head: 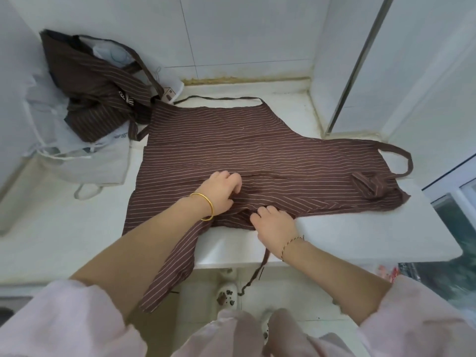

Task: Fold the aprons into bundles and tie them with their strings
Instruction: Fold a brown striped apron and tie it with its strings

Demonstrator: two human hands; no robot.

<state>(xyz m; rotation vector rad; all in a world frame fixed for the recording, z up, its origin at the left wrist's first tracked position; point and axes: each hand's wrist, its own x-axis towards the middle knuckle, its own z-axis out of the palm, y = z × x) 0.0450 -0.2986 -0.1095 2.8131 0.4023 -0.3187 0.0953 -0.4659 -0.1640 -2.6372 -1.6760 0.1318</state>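
Observation:
A brown apron with thin pale stripes lies spread flat on the white counter. Its neck loop curls at the right, and one waist string runs along the far edge. Another string and one corner of the apron hang over the front edge. My left hand, with a gold bangle, pinches the cloth near the apron's near edge. My right hand grips the near edge just beside it.
A heap of more brown striped aprons sits at the back left on pale plastic bags. White tiled walls close the back and right. The counter's front edge drops to the floor, where slippers show.

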